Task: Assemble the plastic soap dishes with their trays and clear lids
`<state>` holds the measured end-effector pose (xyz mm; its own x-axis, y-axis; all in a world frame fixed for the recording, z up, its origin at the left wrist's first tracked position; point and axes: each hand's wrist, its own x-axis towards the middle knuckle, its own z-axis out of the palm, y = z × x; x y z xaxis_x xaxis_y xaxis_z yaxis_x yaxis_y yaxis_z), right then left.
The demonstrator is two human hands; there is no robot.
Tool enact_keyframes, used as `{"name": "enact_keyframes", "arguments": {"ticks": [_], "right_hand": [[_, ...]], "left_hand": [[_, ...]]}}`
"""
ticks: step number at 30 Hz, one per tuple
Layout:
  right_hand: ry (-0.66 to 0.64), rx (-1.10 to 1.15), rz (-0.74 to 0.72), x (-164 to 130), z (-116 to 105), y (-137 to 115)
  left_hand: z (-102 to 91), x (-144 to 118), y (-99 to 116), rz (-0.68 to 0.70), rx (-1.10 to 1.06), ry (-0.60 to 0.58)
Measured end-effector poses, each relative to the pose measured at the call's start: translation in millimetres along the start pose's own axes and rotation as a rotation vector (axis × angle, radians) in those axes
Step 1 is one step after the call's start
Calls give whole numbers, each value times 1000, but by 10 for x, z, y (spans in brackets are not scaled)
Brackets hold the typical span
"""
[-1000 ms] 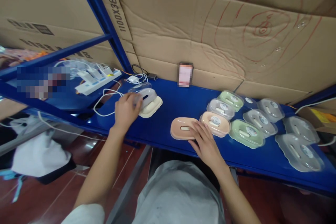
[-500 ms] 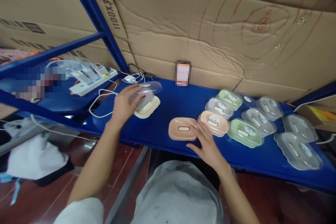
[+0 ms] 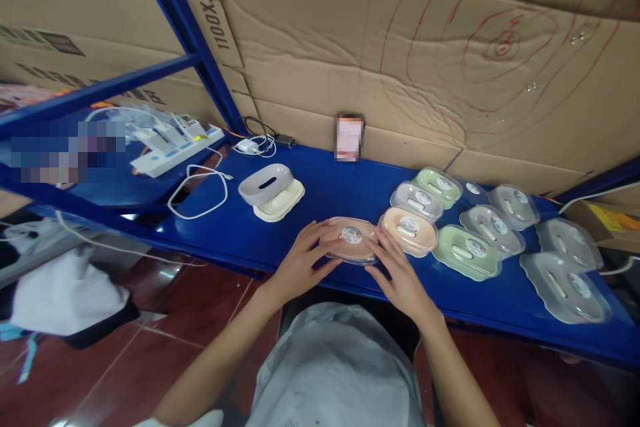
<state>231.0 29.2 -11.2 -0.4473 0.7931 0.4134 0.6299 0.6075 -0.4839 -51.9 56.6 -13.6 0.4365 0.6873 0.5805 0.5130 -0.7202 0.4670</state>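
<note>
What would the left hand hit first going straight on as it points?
The clear lid between the hands. The left hand overlaps its left end in view, so probably contact now; depth is unclear.

The peach dish (image 3: 345, 249) is a shallow oblong with rounded ends. It lies flat near the front edge of the blue shelf (image 3: 330, 187), long axis running left to right. The clear lid (image 3: 359, 251) covers the dish from above, matching its outline. A round printed label (image 3: 351, 235) is positioned near the lid's middle. Full rim seating cannot be determined.
</note>
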Motion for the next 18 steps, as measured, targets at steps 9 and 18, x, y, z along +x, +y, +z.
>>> {"name": "enact_keyframes", "arguments": {"ticks": [9, 18], "right_hand": [[-38, -48, -1, 114, 84, -1], [-6, -119, -40, 122, 153, 17]], "left_hand": [[19, 4, -27, -200, -74, -6], [26, -20, -22, -198, -39, 5]]}}
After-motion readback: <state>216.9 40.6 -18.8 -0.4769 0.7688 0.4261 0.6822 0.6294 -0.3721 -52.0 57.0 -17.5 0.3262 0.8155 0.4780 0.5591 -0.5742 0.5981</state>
